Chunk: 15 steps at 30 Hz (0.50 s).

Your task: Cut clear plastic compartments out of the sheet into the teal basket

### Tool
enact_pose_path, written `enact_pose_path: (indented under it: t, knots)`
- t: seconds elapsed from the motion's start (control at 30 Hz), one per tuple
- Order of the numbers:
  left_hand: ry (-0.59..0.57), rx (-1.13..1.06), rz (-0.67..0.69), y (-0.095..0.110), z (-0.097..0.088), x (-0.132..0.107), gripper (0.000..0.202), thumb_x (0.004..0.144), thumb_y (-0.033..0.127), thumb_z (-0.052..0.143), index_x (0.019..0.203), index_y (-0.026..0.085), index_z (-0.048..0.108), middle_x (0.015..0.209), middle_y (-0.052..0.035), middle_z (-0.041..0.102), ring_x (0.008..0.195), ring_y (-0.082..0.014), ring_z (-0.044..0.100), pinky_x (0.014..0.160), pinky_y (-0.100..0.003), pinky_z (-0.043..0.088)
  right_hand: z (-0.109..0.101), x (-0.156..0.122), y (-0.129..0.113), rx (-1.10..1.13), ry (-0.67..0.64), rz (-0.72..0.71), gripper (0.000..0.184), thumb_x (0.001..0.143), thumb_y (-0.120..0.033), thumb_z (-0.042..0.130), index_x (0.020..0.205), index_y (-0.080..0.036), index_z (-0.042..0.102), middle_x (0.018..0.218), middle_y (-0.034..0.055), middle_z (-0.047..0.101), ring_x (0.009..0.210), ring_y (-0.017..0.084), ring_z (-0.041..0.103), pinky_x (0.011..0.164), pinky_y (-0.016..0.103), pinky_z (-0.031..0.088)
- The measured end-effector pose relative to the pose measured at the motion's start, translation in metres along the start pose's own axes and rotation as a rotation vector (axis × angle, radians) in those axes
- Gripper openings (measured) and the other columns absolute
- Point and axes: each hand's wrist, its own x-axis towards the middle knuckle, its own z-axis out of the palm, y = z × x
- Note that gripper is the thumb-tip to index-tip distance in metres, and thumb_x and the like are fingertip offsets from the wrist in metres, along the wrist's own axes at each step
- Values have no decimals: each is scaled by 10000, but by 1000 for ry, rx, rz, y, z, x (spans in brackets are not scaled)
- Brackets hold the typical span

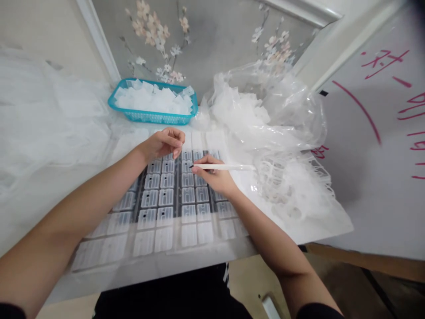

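Observation:
A clear plastic tray [156,241] with rows of small rectangular pockets lies on the white table in front of me, over a dark backing. My right hand [214,178] is closed round a white pen-like tool [229,167] with a dark tip that points left over the tray's upper rows. My left hand [164,142] hovers at the tray's far edge, fingers pinched together on something too small to name.
A turquoise basket [151,116] full of small translucent white pieces stands at the back. A crumpled clear plastic bag [275,133] with more white pieces fills the right side. A white board with red writing [381,110] stands at the far right. Clear film lies at the left.

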Motion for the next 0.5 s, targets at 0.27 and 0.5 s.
enact_pose_path:
  t: [0.27,0.5]
  knots:
    - [-13,57,-36,-9,5,5,202,613,156,831,729,116,670,633,-73,721,522,-190,686,523,-238,561,7,1,5,-21,-100,83,133,771,-307,730,764,-179,696,738,33,709,671,157,625,615,284,466]
    - [-53,121,-71,-9,9,5,207,631,175,847,768,113,703,704,-97,744,591,-194,713,528,-209,546,7,0,4,-44,-131,87,127,775,-314,731,783,-189,712,763,37,729,717,173,658,665,303,501]
